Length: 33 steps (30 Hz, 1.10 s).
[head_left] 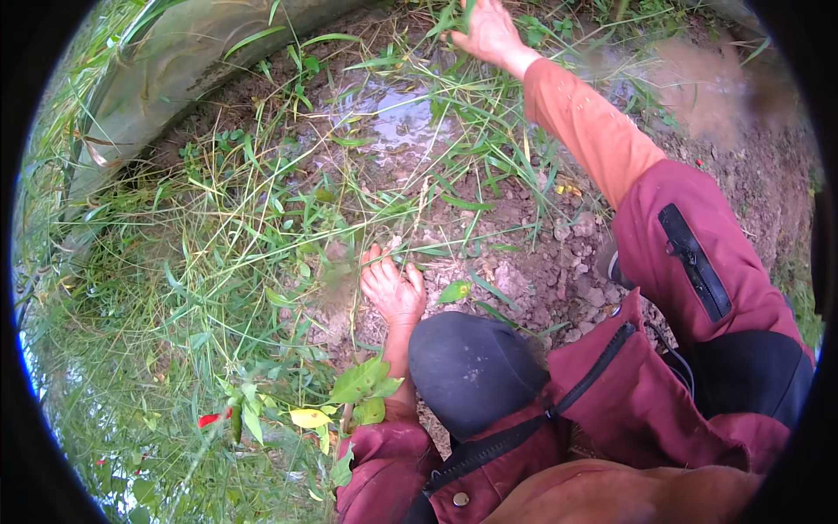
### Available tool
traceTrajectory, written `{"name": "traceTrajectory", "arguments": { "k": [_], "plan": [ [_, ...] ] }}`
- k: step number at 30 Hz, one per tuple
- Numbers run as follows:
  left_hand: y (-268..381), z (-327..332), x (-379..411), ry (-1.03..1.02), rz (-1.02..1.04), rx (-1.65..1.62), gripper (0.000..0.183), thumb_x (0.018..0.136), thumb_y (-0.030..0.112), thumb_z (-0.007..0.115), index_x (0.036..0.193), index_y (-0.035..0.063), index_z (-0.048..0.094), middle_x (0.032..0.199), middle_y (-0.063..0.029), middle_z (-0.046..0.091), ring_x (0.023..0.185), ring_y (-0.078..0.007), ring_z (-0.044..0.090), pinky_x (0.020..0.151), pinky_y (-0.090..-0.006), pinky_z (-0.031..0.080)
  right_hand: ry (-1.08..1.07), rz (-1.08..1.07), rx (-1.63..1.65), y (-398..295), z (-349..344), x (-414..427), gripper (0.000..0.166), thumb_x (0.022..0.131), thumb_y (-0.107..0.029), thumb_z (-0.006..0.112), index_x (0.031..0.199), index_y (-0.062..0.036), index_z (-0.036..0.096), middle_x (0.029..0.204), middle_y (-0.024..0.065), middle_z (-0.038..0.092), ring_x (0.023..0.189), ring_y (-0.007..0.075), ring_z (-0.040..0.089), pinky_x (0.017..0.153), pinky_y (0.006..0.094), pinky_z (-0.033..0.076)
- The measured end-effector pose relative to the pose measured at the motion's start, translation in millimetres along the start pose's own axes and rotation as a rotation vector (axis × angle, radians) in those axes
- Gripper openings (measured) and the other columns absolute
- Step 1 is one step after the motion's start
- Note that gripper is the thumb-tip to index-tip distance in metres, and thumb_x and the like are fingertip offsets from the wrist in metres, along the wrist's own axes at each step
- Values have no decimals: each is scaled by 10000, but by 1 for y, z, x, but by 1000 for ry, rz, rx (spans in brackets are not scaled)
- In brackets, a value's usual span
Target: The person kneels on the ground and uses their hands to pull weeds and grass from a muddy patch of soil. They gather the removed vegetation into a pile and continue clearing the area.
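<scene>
My left hand (395,291) rests low over the crumbly soil (517,275), its thumb apart from the fingers. Long grass stems (281,243) cross just beyond its fingertips, and I see nothing held in it. My right arm stretches far forward. At the top edge of the view is my right hand (490,33), with green grass blades (466,14) across its fingers; whether it grips them is unclear. Between the hands lie tangled grass and a wet, shiny patch of mud (400,118).
A translucent plastic sheet (163,72) curves along the far left. Dense grass covers the left side, with a red pepper (209,420) on a leafy plant (360,383) near my left forearm. Muddy water (697,85) lies at upper right. My bent knee (474,373) is close to my left hand.
</scene>
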State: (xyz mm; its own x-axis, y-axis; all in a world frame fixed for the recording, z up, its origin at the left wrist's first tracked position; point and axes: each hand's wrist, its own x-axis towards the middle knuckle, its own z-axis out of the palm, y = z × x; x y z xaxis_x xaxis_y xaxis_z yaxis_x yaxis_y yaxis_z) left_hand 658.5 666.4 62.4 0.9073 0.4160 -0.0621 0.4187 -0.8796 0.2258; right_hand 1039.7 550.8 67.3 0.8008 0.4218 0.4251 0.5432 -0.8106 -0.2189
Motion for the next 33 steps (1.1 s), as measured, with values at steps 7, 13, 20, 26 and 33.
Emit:
{"name": "traceTrajectory", "arguments": {
  "k": [7,13,20,26,33],
  "plan": [
    [1,6,4,-32,9,-6,443,704,212,527,1077,-2,422,1196,-141,396,1149,-318,315,946,-466,223,-812,643,486,63,83,-20,997,628,-344,675,1241,137,53,1212,309,351,1096,357,426,915,329,353],
    [-3,8,3,-32,-6,6,456,698,222,523,1088,11,418,1202,-144,392,1151,-321,310,944,-470,214,-678,637,399,31,80,-6,276,788,-237,478,784,0,618,761,193,605,724,304,599,680,363,489],
    [-2,9,5,-5,31,29,442,697,251,514,1058,6,447,1198,-142,402,1151,-319,319,930,-465,236,-587,253,224,30,46,-31,262,791,-146,376,783,-3,596,738,140,591,723,277,581,645,353,501],
    [-2,13,3,20,24,47,451,682,251,518,1054,3,458,1166,-130,427,1127,-311,342,915,-458,258,-701,264,425,-47,-3,-209,205,745,-148,423,833,-24,561,778,185,567,765,308,566,658,381,476],
    [-2,7,8,34,56,3,421,697,254,528,1040,18,463,1154,-111,431,1111,-309,352,902,-451,275,-879,-141,117,1,-43,-157,134,683,-129,520,813,-102,543,908,173,569,721,335,576,598,423,473]
  ]
}}
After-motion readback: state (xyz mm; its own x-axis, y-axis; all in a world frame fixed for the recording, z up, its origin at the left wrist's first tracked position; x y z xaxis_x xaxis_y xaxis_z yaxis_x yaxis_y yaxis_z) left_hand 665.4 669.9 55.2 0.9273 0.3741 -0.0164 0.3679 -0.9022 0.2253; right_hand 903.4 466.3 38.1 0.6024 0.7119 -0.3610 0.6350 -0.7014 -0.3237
